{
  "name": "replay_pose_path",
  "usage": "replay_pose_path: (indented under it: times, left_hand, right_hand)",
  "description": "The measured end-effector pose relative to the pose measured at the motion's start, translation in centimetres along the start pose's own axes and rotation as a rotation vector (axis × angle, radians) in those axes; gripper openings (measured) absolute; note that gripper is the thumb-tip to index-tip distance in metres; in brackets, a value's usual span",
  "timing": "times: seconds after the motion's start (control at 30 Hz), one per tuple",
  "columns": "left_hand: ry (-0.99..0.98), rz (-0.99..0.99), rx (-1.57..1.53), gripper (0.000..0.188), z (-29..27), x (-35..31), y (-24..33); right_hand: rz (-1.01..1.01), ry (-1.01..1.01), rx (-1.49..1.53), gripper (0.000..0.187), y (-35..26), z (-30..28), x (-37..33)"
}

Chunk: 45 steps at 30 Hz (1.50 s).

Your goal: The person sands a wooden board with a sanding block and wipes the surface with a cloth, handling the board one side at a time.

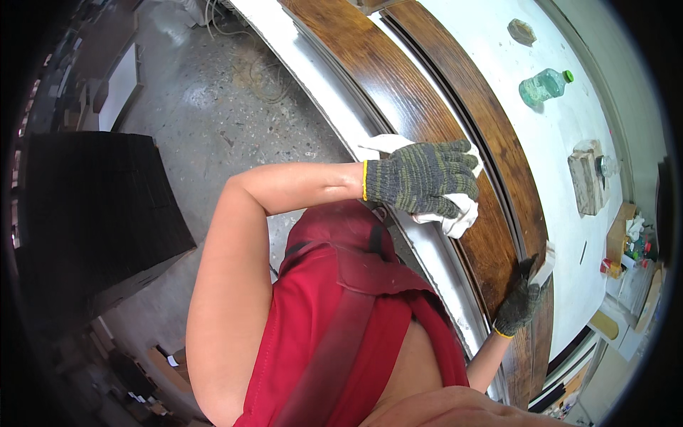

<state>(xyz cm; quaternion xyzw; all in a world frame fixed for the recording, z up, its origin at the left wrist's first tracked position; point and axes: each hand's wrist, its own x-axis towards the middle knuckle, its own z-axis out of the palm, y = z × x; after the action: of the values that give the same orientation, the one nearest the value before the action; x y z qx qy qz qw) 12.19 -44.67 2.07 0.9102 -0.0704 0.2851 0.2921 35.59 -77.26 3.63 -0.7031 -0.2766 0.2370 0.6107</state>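
Observation:
My left hand (423,178), in a dark green-grey knit glove with a yellow cuff, presses a white cloth (459,217) against a glossy brown wood-grain board (420,110). Its fingers point right across the board, and folds of the cloth stick out around them. Lower right, my right hand (521,306) wears a matching glove and grips a small block (544,265) with a pale side and a brownish face. That hand is over a second brown board (498,121), which lies alongside the first with a dark gap between. Part of the block is hidden by the fingers.
Both boards lie on a long white table (491,21). On it stand a green-capped bottle (544,89), a brownish lump (521,32) and a worn block (587,178). A large black box (99,228) is on the floor at left; hoses (249,64) lie beyond.

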Motion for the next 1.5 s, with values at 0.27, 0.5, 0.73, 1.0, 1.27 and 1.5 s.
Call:
replay_pose_path:
  times: [0.27,0.5,0.73,1.0,1.27,1.5]
  left_hand:
    - [0.101,-0.376,0.248,0.039,-9.9,-3.0,-10.6]
    - [0.181,-0.111,0.204,0.043,-10.2,-4.4,-10.4]
    - [0.100,-0.073,-0.058,0.026,-11.4,-4.5,-9.4]
    - [-0.091,-0.177,-0.098,0.030,-12.5,-4.7,-9.9]
    - [0.136,-0.099,0.009,0.039,-11.9,-4.2,-10.3]
    - [0.156,-0.104,-0.003,0.034,-11.8,-4.2,-10.3]
  right_hand:
    - [0.261,-0.413,0.869,0.066,-3.5,5.7,5.2]
    - [-0.147,-0.476,-0.039,0.062,-11.2,27.2,13.8]
    - [-0.930,-0.705,-0.538,0.051,-14.5,51.9,20.6]
    - [-1.173,-0.660,-0.910,0.048,-11.8,62.1,21.7]
    - [-0.927,-0.485,-1.091,0.048,-13.7,60.7,26.4]
    - [-0.915,-0.469,-0.753,0.049,-13.8,59.3,27.8]
